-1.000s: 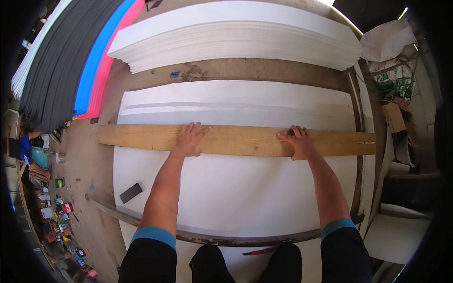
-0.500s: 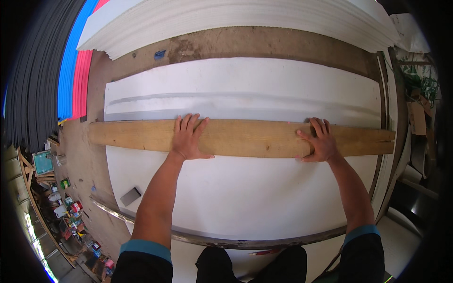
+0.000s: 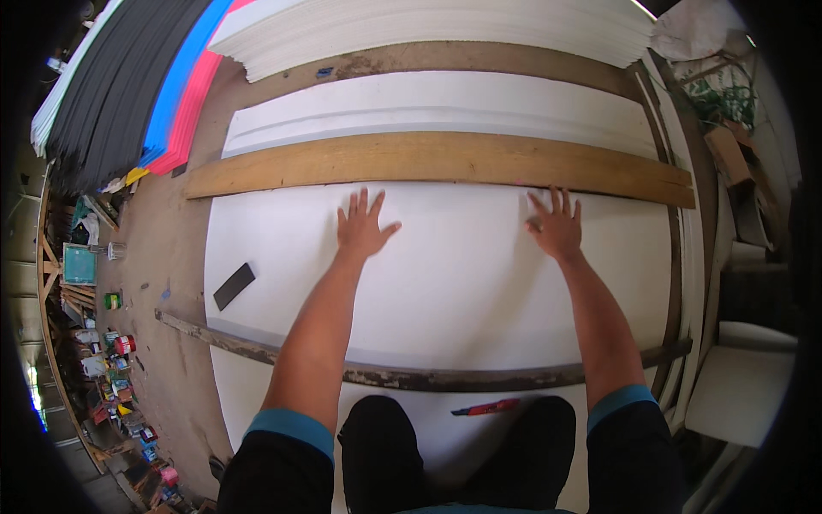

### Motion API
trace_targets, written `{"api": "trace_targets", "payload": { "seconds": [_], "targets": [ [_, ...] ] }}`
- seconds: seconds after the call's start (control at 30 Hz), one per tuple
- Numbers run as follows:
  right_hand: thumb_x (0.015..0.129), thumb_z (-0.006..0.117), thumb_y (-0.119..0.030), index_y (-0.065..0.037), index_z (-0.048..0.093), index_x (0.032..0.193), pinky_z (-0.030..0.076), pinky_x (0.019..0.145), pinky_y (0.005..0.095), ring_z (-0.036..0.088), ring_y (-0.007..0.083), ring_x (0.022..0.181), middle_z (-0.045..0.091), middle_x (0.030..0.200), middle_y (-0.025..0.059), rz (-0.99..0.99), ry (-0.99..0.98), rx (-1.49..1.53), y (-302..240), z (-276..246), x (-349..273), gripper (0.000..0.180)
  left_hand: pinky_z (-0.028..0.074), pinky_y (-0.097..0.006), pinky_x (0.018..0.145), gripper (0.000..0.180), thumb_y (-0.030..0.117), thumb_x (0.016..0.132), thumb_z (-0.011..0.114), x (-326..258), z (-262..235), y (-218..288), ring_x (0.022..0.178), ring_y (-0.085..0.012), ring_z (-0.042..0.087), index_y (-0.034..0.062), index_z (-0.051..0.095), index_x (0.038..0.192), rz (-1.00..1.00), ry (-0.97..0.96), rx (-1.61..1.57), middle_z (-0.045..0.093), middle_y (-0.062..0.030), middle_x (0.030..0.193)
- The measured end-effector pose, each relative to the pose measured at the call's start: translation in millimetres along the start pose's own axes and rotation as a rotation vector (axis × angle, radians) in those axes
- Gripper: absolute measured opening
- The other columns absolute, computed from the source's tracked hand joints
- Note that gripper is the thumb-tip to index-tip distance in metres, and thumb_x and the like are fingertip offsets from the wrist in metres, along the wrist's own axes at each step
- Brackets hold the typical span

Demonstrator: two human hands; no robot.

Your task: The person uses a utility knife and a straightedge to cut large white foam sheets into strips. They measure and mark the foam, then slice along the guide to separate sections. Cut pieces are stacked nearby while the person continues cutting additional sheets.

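A long wooden plank [image 3: 445, 158] lies across a large white sheet [image 3: 454, 283] in front of me, its ends reaching past the sheet's sides. My left hand [image 3: 363, 226] rests with fingers spread on the sheet, fingertips at the plank's near edge. Farther right, my right hand [image 3: 556, 226] is also open, its fingertips by the same edge and its thumb held out. Neither hand holds anything. Closer to me, a narrow dark strip [image 3: 479, 379] runs across the sheet. A dark rectangular block [image 3: 235, 286] lies on the sheet left of my left arm.
Between my knees lies a red and black utility knife [image 3: 485, 408]. A thick stack of white sheets [image 3: 445, 30] stands at the far side, with black sheets [image 3: 120, 81] and blue and pink ones at far left. Bottles and cluttered items [image 3: 116, 368] line the left floor.
Both hands have come off the top of the plank and now lie at its near edge. My view has shifted, showing more of the near strip and the knife.
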State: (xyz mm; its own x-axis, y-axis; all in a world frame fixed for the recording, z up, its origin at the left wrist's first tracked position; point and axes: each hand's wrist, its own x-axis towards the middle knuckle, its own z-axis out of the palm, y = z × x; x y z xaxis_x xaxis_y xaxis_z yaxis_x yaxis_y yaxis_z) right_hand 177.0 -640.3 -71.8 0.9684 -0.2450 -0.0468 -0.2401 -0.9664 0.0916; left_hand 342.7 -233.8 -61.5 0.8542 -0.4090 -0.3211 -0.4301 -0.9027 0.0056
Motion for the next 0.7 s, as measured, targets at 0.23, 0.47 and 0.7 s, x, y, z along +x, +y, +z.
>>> {"api": "trace_targets", "payload": {
  "seconds": [0.23,0.47,0.7],
  "targets": [
    [0.088,0.073,-0.056,-0.022,0.056,0.148,0.049,0.106,0.0565,0.056,0.0379,0.132,0.053,0.146,0.0157,-0.22,-0.395,0.205,-12.1,-1.0,-208.6,0.07,0.027,-0.062,0.124,0.088,0.077,0.092,0.057,-228.5,93.2,-28.2,0.156,-0.0392,0.029,0.0187,0.047,0.158,0.212,-0.095,-0.112,0.032,-0.0208,0.168],
    [0.085,0.078,-0.045,-0.013,0.063,0.128,0.058,0.092,0.0526,0.066,0.0358,0.119,0.063,0.13,0.0166,-0.298,-0.498,0.003,-55.1,-34.4,-311.8,0.056,0.036,-0.057,0.118,0.071,0.051,0.093,0.072,-336.7,113.9,-62.6,0.146,-0.037,0.043,0.0177,0.051,0.151,0.238,0.004,0.02,0.049,-0.0181,0.154],
    [0.092,0.064,-0.018,-0.009,0.063,0.118,0.059,0.085,0.0463,0.072,0.0326,0.103,0.072,0.106,0.0117,-0.361,-0.246,-0.073,-48.0,1.8,-315.8,0.028,0.047,-0.054,0.106,0.046,0.009,0.097,0.063,-322.3,111.8,-45.3,0.126,-0.0347,0.059,0.0159,0.053,0.142,0.172,-0.044,0.107,0.064,-0.0139,0.129]
  ]
}}
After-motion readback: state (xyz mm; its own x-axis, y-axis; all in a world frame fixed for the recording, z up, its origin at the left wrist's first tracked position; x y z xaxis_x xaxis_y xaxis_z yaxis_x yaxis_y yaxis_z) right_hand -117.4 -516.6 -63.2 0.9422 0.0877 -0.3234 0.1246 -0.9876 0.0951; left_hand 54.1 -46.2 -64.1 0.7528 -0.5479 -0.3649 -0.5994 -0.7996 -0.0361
